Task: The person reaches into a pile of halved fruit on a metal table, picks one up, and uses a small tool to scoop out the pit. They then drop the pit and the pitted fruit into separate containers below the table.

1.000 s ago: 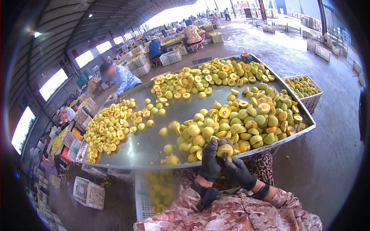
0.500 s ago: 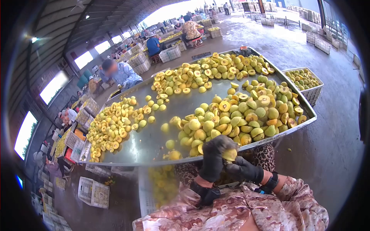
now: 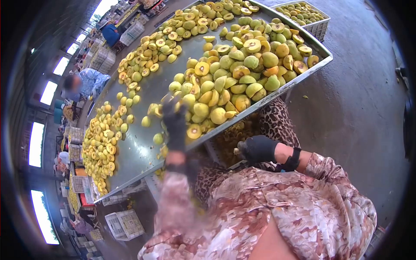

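My left hand point(image 3: 175, 125), in a dark glove, reaches over the near edge of the metal table point(image 3: 145, 149) beside the large pile of yellow-green stone fruit point(image 3: 225, 82). Motion smears its fingers, so whether it holds a fruit cannot be made out. Many fruits in the pile are cut in half, with brown-red hollows showing. My right hand point(image 3: 258, 149), also dark-gloved, is closed in front of my lap, just below the table's edge. A small pale tip point(image 3: 237, 151) sticks out of its fist; the rest of that thing is hidden.
More cut fruit point(image 3: 102, 147) lies along the table's left side, and another pile point(image 3: 173, 37) along its far side. A white crate of fruit point(image 3: 301, 15) stands beyond the far right corner. Another person point(image 3: 89, 82) is across the table. White crates point(image 3: 125, 225) stand on the floor lower left.
My hands were together at a fruit above my lap; now they are apart. The left has moved left and out over the table; the right stays near my lap. The view has turned.
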Motion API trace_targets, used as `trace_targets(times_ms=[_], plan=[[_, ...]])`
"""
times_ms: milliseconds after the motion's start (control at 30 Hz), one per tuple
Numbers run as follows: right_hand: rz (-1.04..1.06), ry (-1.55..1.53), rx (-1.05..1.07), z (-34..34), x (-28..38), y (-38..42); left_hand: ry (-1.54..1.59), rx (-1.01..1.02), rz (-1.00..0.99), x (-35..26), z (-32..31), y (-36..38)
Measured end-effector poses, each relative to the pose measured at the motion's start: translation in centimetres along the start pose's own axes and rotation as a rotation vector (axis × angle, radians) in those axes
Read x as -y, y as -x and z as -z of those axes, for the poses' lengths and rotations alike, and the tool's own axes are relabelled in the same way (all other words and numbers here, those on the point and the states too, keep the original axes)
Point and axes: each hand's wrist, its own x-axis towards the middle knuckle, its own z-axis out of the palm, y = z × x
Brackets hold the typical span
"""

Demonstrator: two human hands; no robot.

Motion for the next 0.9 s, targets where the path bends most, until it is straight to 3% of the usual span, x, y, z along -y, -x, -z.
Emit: trace_targets(times_ms=[33, 100, 133, 200, 267, 333, 433, 533, 567, 633, 667, 700, 767, 800, 833, 900], plan=[[-0.017, -0.017, -0.039, 0.2, 0.0, 0.2, -0.144, 0.052, -0.200, 0.0, -4.1, -1.9], [-0.054, -0.051, -0.110, 0.6, 0.4, 1.1, -0.082, 0.367, -0.159, -2.5, -9.9, -4.3], [-0.071, -0.148, -0.171, 1.0, 0.5, 1.8, -0.276, 0.395, -0.274, -1.4, -13.0, -3.8], [-0.098, -0.342, -0.308, 2.2, 0.7, 2.8, -0.089, 0.463, -0.283, 1.5, -13.3, -6.4], [-0.058, -0.579, -0.503, 2.8, -0.1, 2.3, 0.558, 0.356, 0.230, -0.1, -10.6, -5.9], [-0.026, -0.726, -0.676, 2.0, -1.0, 0.6, 0.255, 0.404, -0.076, 0.1, -9.8, -4.1], [-0.066, -0.783, -0.744, 3.1, -1.7, -2.1, 0.124, 0.292, 0.013, -1.4, -10.4, -3.7], [-0.050, -0.838, -0.706, 3.5, -1.3, -3.0, -0.379, 0.557, -0.101, -3.5, -11.3, -5.6], [0.009, -0.734, -0.783, 3.6, -0.8, -2.7, -0.425, 0.630, -0.059, -4.3, -11.8, -6.6], [-0.087, -0.916, -0.759, 3.7, -0.7, -1.5, -0.292, 0.678, -0.054, -0.1, -14.0, -8.1], [-0.136, -1.010, -0.737, 3.6, -1.0, -0.9, -0.069, 0.601, -0.190, 1.2, -13.0, -8.5], [-0.020, -0.979, -0.880, 2.1, -2.5, -1.5, 0.139, 0.545, -0.342, 2.4, -11.9, -8.9], [0.001, -0.885, -0.883, 3.1, -2.6, -0.9, 0.694, 0.315, 0.072, -3.6, -8.3, -5.8], [0.010, -0.847, -0.864, 3.5, -2.1, -0.6, 0.969, 0.311, 0.365, -5.2, -6.9, -4.3], [0.011, -0.707, -0.814, 4.1, -1.9, -0.7, 0.783, 0.312, 0.276, -6.5, -5.7, -2.9], [-0.035, -0.647, -0.745, 5.5, -0.7, -1.3, 0.927, 0.346, 0.368, -6.7, -4.8, -0.8]])
